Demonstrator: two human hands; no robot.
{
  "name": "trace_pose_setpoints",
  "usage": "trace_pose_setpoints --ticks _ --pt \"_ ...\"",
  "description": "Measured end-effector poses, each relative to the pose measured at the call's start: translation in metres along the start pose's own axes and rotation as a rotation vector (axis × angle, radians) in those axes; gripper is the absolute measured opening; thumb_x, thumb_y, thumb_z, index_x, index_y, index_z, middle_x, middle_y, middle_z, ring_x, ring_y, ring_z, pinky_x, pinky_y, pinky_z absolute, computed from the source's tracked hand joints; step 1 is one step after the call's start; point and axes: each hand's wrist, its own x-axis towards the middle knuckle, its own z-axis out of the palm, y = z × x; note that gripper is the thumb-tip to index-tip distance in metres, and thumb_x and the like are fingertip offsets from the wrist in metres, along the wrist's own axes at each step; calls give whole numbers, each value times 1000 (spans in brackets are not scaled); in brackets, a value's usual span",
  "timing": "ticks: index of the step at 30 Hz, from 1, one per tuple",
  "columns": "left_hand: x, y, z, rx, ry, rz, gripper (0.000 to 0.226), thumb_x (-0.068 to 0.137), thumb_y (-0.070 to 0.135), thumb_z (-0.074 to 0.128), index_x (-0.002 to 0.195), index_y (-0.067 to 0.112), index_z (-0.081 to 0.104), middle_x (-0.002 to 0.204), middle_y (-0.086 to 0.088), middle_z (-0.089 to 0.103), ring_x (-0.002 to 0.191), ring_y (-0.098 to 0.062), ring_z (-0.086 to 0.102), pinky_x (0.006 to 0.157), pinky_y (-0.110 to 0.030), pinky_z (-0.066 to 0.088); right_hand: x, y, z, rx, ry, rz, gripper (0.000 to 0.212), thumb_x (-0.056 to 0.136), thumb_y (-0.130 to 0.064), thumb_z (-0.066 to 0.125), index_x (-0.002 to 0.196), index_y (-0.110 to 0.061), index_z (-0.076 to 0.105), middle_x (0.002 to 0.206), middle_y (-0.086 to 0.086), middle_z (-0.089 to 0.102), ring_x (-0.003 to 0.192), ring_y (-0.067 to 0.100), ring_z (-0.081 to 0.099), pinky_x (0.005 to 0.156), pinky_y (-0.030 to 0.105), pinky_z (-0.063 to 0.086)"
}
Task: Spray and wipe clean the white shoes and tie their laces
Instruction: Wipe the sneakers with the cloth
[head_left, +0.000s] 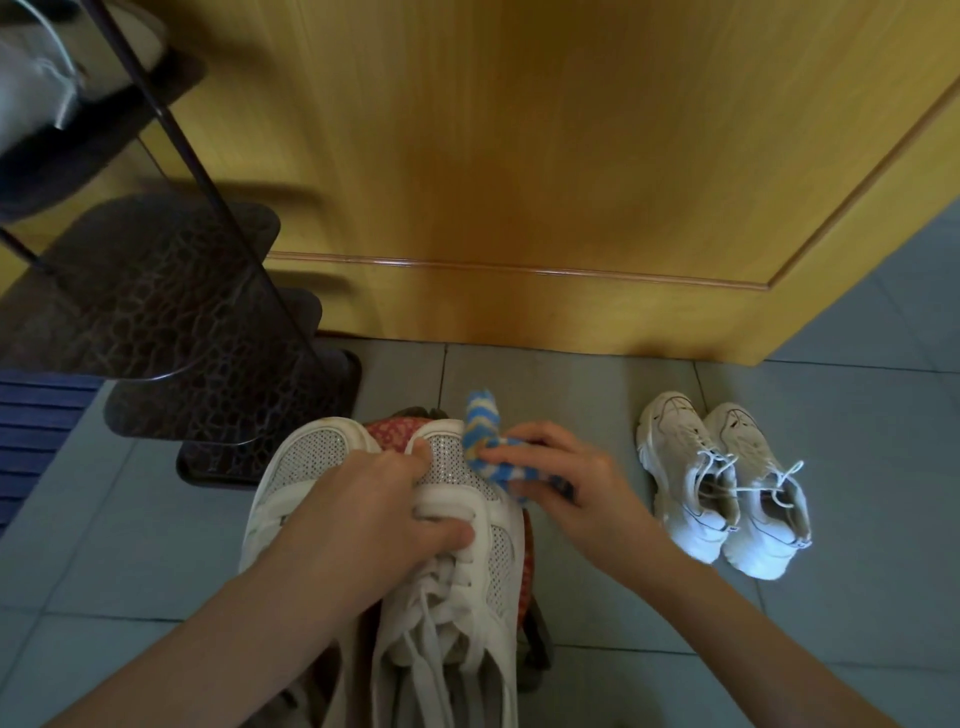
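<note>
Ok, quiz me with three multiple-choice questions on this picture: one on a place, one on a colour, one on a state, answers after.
1. Where is the second pair? A on a table; B on the floor, right of the right hand; C in a box.
2. The cloth is: A red; B blue and white; C black.
3. The right hand: A holds the cloth; B hangs idle; C grips a bottle.
Answers: B, it stands on the floor; B, its stripes show; A, fingers curl round it.
</note>
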Motion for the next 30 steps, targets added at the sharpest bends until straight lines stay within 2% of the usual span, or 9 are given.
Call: trace_pose_setpoints --ticks 3,7,11,15,17,21,25,28,30 --pt "-1 0 -2 -9 -5 6 87 71 60 65 144 27 32 125 -1 58 118 -17 50 92 -27 41 -23 4 5 82 71 92 38 83 -11 64 115 -30 64 113 -16 57 108 4 56 87 14 45" --pt "-2 0 -3 -37 -9 0 87 70 60 66 144 27 33 120 -1 61 116 -17 50 93 -28 42 -55 -5 11 199 108 188 31 77 -39 66 107 -39 67 108 -17 61 99 0 60 79 9 47" --pt "-3 -2 -2 -48 -9 -15 87 70 61 66 143 29 32 117 -1 62 114 -17 53 92 -28 43 -64 -10 -2 301 106 296 22 71 -37 66 92 -32 71 99 -17 68 94 2 64 82 12 47" --pt "-3 -2 -1 -73 -21 -25 87 68 61 67 143 28 34 119 -2 62 113 -16 55 93 -31 45 -15 -10 -24 308 307 290 6 85 -15 67 90 -18 68 120 -14 63 110 -1 58 88 13 46" --pt "-2 -1 -1 -55 -24 -28 88 68 61 68 142 28 35 123 -2 61 115 -17 54 94 -32 45 18 -11 -18 263 287 253 15 89 -4 60 97 -16 64 126 -6 60 114 1 56 93 15 46" --pt "-1 0 -2 -32 -24 -42 90 66 61 69 142 28 35 125 0 60 114 -14 55 93 -28 45 41 -3 11 143 29 225 24 94 -5 51 111 -18 62 126 -6 60 115 2 55 95 18 46" --pt "1 1 -1 -24 -37 -55 90 68 59 69 144 26 32 129 2 57 118 -13 52 97 -28 41 19 -1 6 148 -11 173 47 91 6 44 124 -23 59 129 -7 59 120 1 51 100 18 43" --pt "1 1 -2 -22 -53 -66 91 68 59 69 144 27 31 126 2 60 116 -13 53 97 -29 42 -6 -3 1 159 18 170 54 85 7 44 123 -28 59 130 -9 56 108 -11 53 85 8 44" --pt "0 -1 -2 -58 -64 -79 92 66 59 70 144 27 31 126 3 60 115 -11 54 98 -30 43 -26 -4 2 120 36 184 52 85 -4 47 123 -38 60 132 -16 55 107 -2 58 82 17 51"
